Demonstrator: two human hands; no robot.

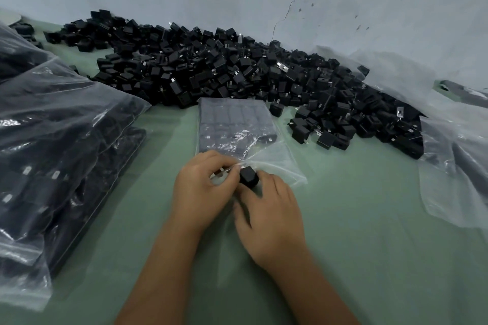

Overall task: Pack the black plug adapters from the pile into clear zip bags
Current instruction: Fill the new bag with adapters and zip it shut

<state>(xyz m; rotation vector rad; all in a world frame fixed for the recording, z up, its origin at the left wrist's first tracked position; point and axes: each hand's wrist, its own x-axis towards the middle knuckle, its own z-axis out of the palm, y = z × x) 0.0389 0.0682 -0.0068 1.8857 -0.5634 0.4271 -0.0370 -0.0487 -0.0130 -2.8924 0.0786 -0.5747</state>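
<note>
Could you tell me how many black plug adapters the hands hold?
1: a black cube-shaped plastic plug adapter in the right hand, beside the left hand at the clear zip bag's mouth; palms may hide more.

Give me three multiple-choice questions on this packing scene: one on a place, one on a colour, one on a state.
1. Where is the pile?
A. against the wall
B. on the floor
C. in a box

2. What colour is the table?
A. red
B. green
C. white

3. What is the right hand doing?
A. lying flat and idle
B. holding an adapter at the bag mouth
C. waving

Answers: 1 A, the pile lies along the wall. 2 B, its surface is pale green. 3 B, fingers grip the adapter; the left hand pinches the bag's edge.
</note>
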